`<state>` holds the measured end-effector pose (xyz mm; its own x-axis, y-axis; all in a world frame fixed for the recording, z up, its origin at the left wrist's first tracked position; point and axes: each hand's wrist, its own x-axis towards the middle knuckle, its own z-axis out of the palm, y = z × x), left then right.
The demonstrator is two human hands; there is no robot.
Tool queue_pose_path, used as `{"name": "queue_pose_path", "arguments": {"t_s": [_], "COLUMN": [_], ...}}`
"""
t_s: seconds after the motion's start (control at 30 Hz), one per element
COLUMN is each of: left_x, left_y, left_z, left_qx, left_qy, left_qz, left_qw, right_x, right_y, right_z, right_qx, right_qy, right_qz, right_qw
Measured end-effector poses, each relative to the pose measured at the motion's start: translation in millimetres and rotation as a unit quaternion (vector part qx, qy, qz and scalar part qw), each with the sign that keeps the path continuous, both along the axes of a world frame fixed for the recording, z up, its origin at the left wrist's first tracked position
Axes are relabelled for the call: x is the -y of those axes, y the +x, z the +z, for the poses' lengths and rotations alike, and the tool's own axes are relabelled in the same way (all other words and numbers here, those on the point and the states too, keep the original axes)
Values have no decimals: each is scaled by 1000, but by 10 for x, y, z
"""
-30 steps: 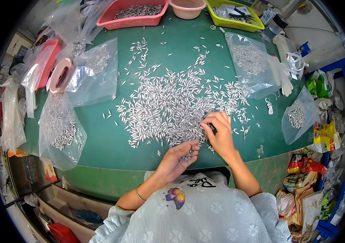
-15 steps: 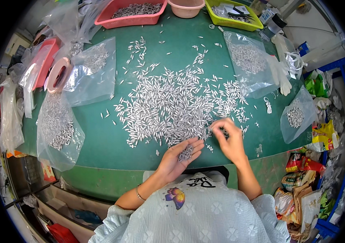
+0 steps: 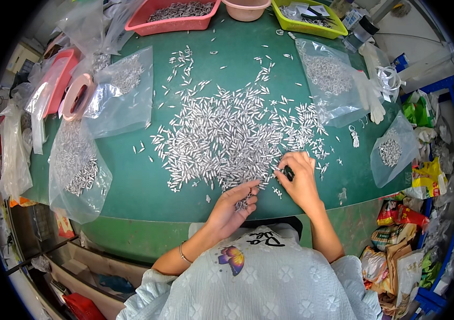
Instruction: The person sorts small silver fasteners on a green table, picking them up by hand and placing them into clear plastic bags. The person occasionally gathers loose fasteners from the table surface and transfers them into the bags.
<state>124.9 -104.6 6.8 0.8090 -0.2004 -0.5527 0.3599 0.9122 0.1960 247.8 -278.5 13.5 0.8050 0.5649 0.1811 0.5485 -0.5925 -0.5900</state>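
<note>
A large heap of small silver, pointed metal pieces (image 3: 221, 133) spreads over the green tabletop. My left hand (image 3: 233, 207) is at the near edge of the heap, palm up, its fingers curled around a clump of small grey metal parts (image 3: 243, 202). Just right of it, my right hand (image 3: 299, 178) hovers over the heap's near right edge. Its thumb and index finger curve toward each other in a pinch. Whatever lies between those fingertips is too small to make out. A few cross-shaped pieces (image 3: 276, 192) lie between the two hands.
Clear bags of metal parts lie left (image 3: 117, 101) and right (image 3: 328, 80). A smaller bag (image 3: 392, 152) sits at the right edge. Along the back stand a red tray (image 3: 176, 26), a pink bowl (image 3: 245, 12) and a yellow-green tray (image 3: 312, 28). A white glove (image 3: 372, 101) lies at right.
My left fingers have curled in over the clump, which lay open on the palm before. My right hand has shifted slightly toward me, its fingers more bent.
</note>
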Motion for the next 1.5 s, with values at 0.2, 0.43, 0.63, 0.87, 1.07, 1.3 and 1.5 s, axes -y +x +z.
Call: {"name": "queue_pose_path", "arguments": {"t_s": [0.2, 0.43, 0.63, 0.87, 1.07, 1.3, 1.5], "left_x": [11, 28, 18, 44, -2, -1, -41], "left_y": [13, 10, -7, 97, -30, 22, 47], "left_z": [29, 38, 14, 282, -56, 101, 174], "left_qx": [-18, -27, -6, -52, 31, 0, -11], "left_qy": [16, 32, 15, 44, 17, 59, 9], "left_qz": [0, -5, -13, -8, -20, -29, -4], "left_qw": [1000, 999, 1000, 998, 999, 998, 1000], "right_x": [32, 3, 23, -22, -24, -195, -111], "right_y": [50, 51, 90, -69, -42, -130, -117], "right_z": [-2, 37, -23, 229, 231, 12, 189], "right_qx": [-20, -69, -15, -232, -152, 52, -61], "right_qy": [21, 88, 99, 183, 147, -44, 45], "right_qz": [-45, -78, -92, 35, -74, -31, 26], "right_qw": [999, 991, 991, 955, 975, 997, 997]}}
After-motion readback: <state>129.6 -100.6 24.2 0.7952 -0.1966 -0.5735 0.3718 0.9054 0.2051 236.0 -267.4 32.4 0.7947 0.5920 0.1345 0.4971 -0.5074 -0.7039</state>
